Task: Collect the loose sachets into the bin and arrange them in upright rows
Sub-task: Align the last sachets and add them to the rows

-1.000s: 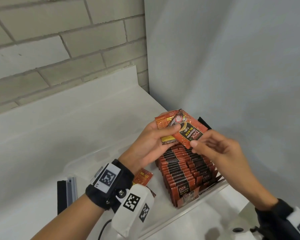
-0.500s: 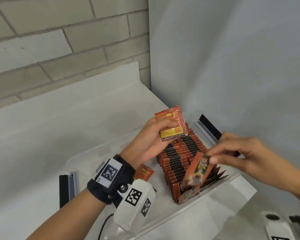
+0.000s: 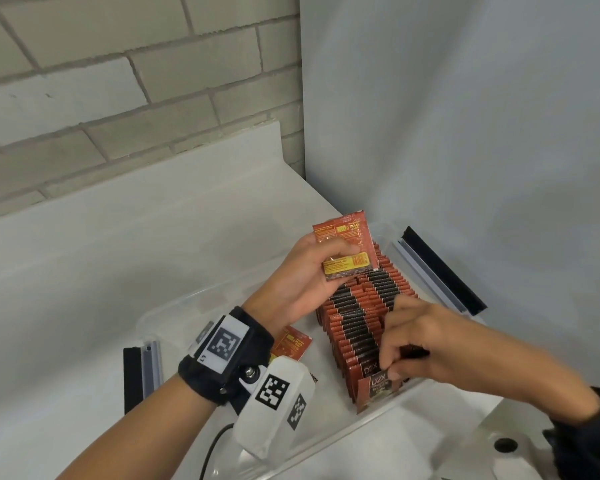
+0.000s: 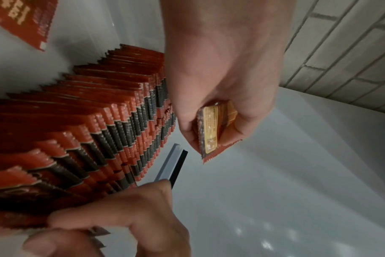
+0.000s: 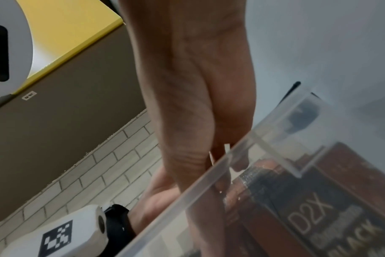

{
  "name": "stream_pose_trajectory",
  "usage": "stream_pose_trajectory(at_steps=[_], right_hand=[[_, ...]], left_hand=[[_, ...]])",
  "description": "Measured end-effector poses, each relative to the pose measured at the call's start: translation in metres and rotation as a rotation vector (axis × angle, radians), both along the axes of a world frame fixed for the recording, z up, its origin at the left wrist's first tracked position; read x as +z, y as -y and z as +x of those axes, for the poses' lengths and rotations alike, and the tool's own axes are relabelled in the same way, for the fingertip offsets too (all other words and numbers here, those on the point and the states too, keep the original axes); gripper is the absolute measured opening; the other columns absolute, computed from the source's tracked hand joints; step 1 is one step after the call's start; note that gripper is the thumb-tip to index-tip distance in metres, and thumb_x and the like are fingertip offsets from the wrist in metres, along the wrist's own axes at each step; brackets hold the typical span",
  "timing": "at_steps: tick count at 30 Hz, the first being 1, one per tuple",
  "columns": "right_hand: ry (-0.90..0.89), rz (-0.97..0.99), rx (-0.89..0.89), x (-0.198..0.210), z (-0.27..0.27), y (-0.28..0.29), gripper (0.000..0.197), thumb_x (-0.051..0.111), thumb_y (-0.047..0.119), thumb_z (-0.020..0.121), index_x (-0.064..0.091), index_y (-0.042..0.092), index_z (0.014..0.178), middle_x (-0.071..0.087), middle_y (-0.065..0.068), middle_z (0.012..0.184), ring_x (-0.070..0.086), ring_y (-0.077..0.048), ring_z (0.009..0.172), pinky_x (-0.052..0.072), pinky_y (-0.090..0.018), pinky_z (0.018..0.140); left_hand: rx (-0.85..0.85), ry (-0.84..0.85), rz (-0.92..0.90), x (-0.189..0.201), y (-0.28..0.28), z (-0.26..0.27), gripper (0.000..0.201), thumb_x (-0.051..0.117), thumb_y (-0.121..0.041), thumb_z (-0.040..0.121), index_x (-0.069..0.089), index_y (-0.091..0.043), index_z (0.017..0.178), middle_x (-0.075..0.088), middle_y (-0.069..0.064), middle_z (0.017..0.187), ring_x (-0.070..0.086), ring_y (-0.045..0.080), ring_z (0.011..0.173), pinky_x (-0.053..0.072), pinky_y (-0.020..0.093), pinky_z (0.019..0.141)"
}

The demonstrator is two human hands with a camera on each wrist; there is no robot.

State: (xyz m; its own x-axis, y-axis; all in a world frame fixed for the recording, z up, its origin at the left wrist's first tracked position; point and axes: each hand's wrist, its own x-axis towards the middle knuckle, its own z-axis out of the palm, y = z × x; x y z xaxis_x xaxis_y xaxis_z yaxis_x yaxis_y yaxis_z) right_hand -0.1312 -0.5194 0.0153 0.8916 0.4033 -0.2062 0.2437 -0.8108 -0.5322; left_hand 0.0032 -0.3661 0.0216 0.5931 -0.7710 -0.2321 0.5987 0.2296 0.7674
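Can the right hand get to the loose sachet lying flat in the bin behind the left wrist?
Probably not directly: the left hand and its wrist hang over the loose sachet, and the right hand is busy at the upright row.

A white counter (image 3: 84, 271) carries the clear bin (image 3: 378, 431) and a black-and-grey strip (image 3: 141, 372) beside it.
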Motion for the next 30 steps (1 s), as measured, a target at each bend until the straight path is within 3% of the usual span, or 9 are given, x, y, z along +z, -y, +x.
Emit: stream_pose_trajectory(at_steps=[3,6,12,16,21,24,27,30], right_hand=[[-0.046,0.016,-0.021,0.002,0.001,0.000,0.018,0.069,0.031,0.086,0.054,0.038,0.080,0.058,0.018,0.086,0.043,-0.005,0.100,0.037,-0.014,0.082],[-0.043,0.008,0.018,0.002,0.003,-0.001,0.013,0.067,0.029,0.088,0.059,0.035,0.080,0.058,0.018,0.084,0.043,-0.006,0.098,0.034,-0.011,0.081],[-0.037,0.006,0.054,0.004,0.004,0.002,0.007,0.065,0.025,0.089,0.063,0.032,0.089,0.057,0.021,0.087,0.043,0.000,0.100,0.040,-0.016,0.082],[-0.032,0.016,0.091,0.002,0.004,0.003,0.006,0.066,0.028,0.089,0.066,0.033,0.087,0.053,0.031,0.082,0.043,0.004,0.100,0.037,-0.012,0.081],[-0.071,0.036,0.074,0.000,0.006,0.004,0.005,0.067,0.027,0.088,0.066,0.032,0.085,0.060,0.023,0.085,0.047,-0.004,0.100,0.043,-0.019,0.082],[-0.110,0.047,0.038,0.000,0.007,0.005,0.009,0.069,0.031,0.086,0.062,0.035,0.084,0.061,0.019,0.087,0.048,-0.005,0.101,0.045,-0.021,0.082],[-0.144,0.134,-0.071,0.011,0.006,0.004,0.015,0.073,0.044,0.078,0.059,0.038,0.083,0.063,0.017,0.086,0.051,-0.001,0.096,0.043,-0.015,0.077],[0.070,0.337,-0.306,0.013,0.005,0.001,0.025,0.072,0.050,0.071,0.062,0.033,0.087,0.067,0.013,0.078,0.056,-0.003,0.075,0.040,-0.010,0.065]], left_hand=[[-0.005,0.012,0.014,-0.001,0.000,0.000,0.015,0.055,0.003,0.086,0.058,-0.003,0.099,0.066,0.010,0.094,0.066,0.021,0.092,0.052,0.031,0.088],[-0.014,0.024,0.023,-0.001,0.000,-0.001,0.013,0.056,0.003,0.086,0.059,-0.003,0.097,0.065,0.012,0.097,0.065,0.023,0.094,0.052,0.033,0.091],[-0.019,0.026,0.044,-0.001,0.001,-0.002,0.014,0.055,0.004,0.086,0.059,-0.002,0.099,0.064,0.014,0.101,0.065,0.023,0.096,0.053,0.031,0.088],[-0.017,0.029,0.049,-0.001,0.001,-0.002,0.014,0.053,0.005,0.088,0.059,-0.002,0.098,0.065,0.012,0.099,0.065,0.022,0.094,0.054,0.030,0.086],[-0.034,0.042,0.056,-0.001,0.001,-0.002,0.016,0.054,0.005,0.088,0.059,-0.002,0.102,0.066,0.012,0.101,0.066,0.022,0.095,0.054,0.031,0.087],[-0.040,0.062,0.074,-0.002,0.001,-0.001,0.025,0.056,0.004,0.087,0.057,0.001,0.112,0.064,0.016,0.109,0.064,0.025,0.101,0.052,0.033,0.091],[-0.054,0.085,0.090,-0.004,0.001,-0.001,0.037,0.059,0.003,0.084,0.053,0.005,0.121,0.062,0.019,0.114,0.063,0.028,0.103,0.051,0.036,0.094],[-0.085,0.108,0.087,-0.005,0.001,-0.001,0.037,0.059,0.004,0.084,0.053,0.006,0.120,0.062,0.018,0.110,0.062,0.029,0.100,0.050,0.037,0.094]])
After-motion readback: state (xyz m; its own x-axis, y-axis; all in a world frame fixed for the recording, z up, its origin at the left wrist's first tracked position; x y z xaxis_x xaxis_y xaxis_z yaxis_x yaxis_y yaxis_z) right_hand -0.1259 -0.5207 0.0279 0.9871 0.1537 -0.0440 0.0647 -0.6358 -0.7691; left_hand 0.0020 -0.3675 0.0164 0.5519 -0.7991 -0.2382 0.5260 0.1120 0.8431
